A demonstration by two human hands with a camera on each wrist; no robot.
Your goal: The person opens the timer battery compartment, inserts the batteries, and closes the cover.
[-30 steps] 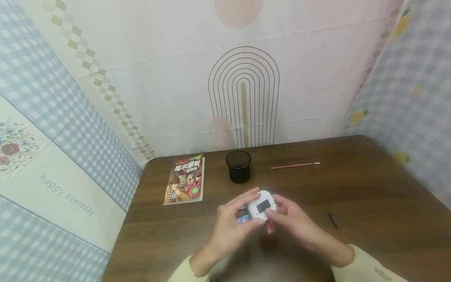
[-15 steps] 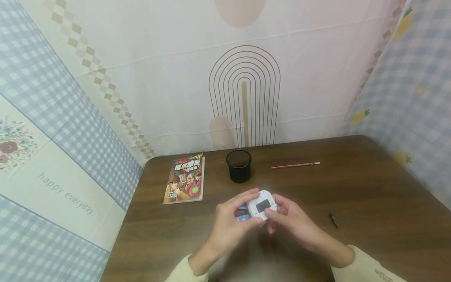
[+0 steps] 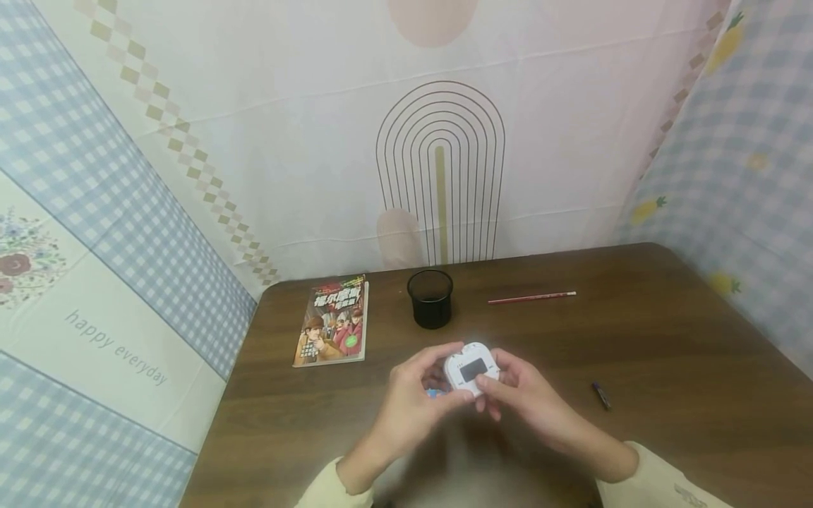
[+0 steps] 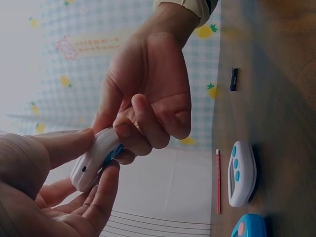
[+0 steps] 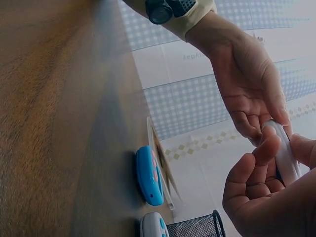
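Both hands hold a small white digital timer point(image 3: 473, 370) with rounded corners and a dark screen, raised over the table. My left hand point(image 3: 413, 406) grips its left side, thumb at the lower edge and fingers at the upper edge. My right hand point(image 3: 530, 395) pinches the right side, thumb on the front below the screen and fingers behind. In the left wrist view, blue shows on the timer's back by the right fingertips. Lying below are a white device point(image 4: 242, 173) with blue buttons and a blue device point(image 5: 148, 175) with pink buttons; the hands mostly hide them in the head view.
On the brown table point(image 3: 286, 430), a comic-style book point(image 3: 333, 324) lies at the left. A black mesh pen cup point(image 3: 430, 303) stands at the back middle. A red pencil point(image 3: 532, 298) lies to its right, and a small dark cylinder point(image 3: 601, 396) nearer the right arm.
The timer has tipped slightly in the hands, and less of the blue device shows behind it. Both hands stay almost in place, their grip the same.
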